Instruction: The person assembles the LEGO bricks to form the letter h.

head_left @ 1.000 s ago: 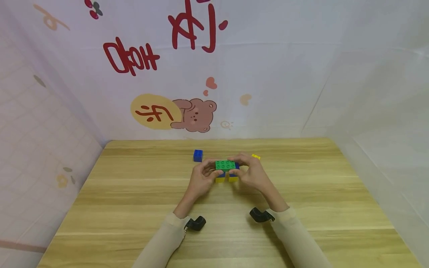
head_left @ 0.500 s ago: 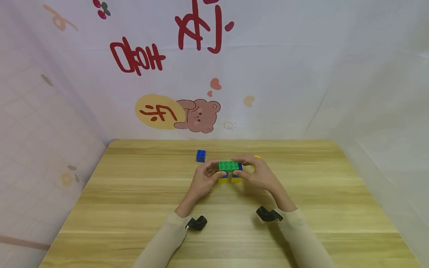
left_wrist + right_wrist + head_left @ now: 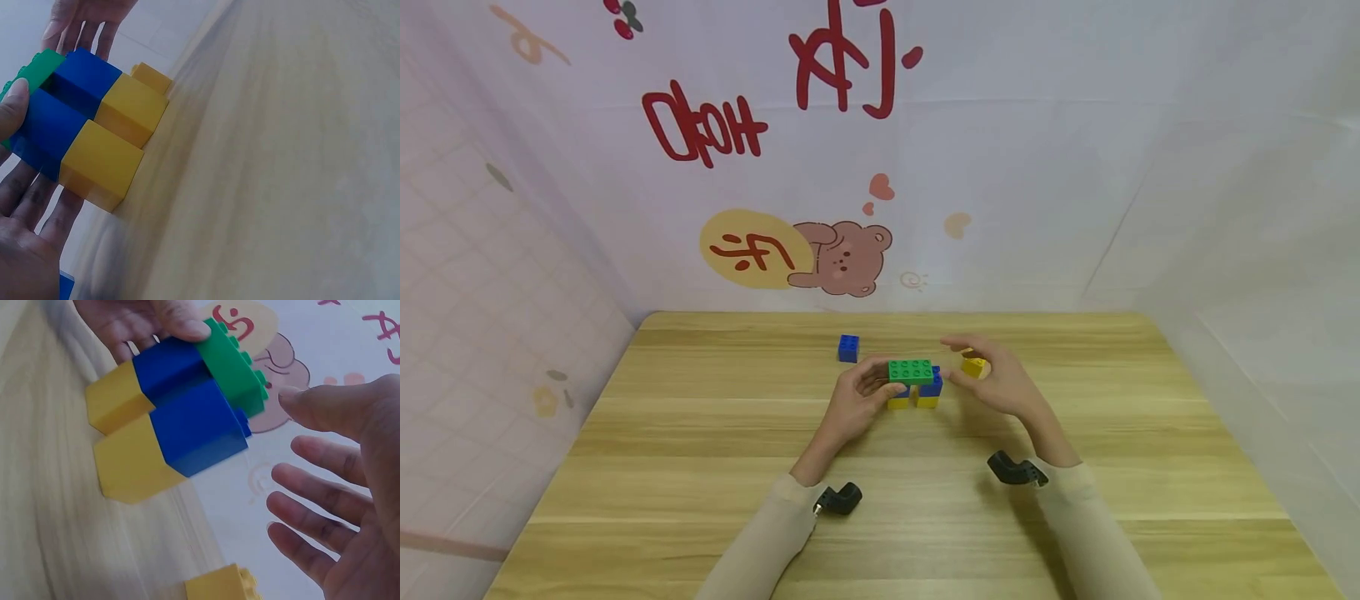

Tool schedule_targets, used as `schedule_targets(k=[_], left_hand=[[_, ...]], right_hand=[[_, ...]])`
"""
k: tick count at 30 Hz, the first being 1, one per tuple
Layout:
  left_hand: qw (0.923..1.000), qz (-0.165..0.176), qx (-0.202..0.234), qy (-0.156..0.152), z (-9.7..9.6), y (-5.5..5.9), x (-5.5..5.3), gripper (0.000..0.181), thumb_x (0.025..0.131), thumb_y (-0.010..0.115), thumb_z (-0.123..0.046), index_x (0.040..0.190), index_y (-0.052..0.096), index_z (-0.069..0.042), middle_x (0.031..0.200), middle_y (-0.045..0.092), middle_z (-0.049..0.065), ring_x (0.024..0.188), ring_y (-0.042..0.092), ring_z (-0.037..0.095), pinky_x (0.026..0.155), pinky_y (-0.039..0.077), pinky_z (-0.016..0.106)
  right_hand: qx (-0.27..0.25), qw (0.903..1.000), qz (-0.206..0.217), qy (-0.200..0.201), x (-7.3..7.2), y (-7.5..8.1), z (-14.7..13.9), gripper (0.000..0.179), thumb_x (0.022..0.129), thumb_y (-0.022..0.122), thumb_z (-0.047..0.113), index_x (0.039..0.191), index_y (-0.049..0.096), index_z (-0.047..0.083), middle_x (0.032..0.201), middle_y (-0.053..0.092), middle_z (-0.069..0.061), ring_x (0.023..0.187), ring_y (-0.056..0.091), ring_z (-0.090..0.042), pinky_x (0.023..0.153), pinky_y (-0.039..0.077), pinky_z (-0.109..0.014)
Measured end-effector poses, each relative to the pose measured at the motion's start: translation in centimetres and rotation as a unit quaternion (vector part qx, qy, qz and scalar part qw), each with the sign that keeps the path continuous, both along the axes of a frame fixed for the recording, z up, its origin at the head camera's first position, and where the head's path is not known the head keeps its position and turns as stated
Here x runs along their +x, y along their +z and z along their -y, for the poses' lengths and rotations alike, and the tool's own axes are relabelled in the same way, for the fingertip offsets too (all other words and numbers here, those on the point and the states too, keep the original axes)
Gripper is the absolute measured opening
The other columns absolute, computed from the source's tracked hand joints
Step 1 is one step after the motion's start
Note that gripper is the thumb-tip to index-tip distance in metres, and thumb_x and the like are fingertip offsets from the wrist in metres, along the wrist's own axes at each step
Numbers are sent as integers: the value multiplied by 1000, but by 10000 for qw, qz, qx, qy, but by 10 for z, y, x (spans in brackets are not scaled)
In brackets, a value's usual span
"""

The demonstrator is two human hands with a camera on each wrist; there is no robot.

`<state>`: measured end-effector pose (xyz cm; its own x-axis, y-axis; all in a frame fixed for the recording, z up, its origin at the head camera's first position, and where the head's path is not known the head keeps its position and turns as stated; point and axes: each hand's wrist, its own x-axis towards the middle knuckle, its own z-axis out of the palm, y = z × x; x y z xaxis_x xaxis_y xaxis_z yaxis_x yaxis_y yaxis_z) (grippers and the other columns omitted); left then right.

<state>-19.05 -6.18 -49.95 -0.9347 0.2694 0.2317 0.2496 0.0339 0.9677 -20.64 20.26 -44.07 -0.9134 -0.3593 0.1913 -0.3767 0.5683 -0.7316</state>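
Note:
A green toy building brick (image 3: 911,372) lies across two side-by-side stacks, each a blue brick (image 3: 197,428) over a yellow brick (image 3: 134,462). Some studs of the right-hand blue brick stick out past the green one's end. My left hand (image 3: 859,398) grips the left side of this structure, thumb at the front by the green brick and fingers behind. To the right, my right hand (image 3: 996,379) is apart from the bricks, its fingers spread and holding nothing. Beside its fingers sits a loose yellow brick (image 3: 973,364), partly covered by the hand in the head view.
A loose blue brick (image 3: 848,348) stands behind and left of the structure. The wooden table (image 3: 700,467) runs back to a printed white wall cloth (image 3: 1015,167). A black camera mount (image 3: 841,498) sits on each wrist.
My right hand has let go of the bricks and moved right, its fingers spreading, which uncovers more of the loose yellow brick. My left hand keeps its grip.

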Motion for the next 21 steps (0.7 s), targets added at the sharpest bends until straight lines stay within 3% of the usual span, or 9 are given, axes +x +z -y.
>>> schedule_targets(k=[13, 21], left_hand=[[10000, 18, 46, -46, 0, 0, 1, 39, 95, 74, -11, 132, 64, -8, 127, 70, 17, 124, 66, 31, 107, 56, 35], [10000, 37, 45, -55, 1, -1, 1, 39, 95, 74, -10, 132, 64, -8, 128, 69, 18, 125, 65, 32, 107, 56, 37]], right_hand=[[-265, 9987, 73, -424, -13, -12, -26, 55, 92, 79, 28, 141, 60, 15, 145, 60, -10, 132, 55, -35, 116, 45, -56], [-654, 9942, 621, -581, -20, -28, -35, 57, 92, 79, 24, 143, 57, 10, 146, 57, -20, 133, 54, -37, 117, 44, -58]])
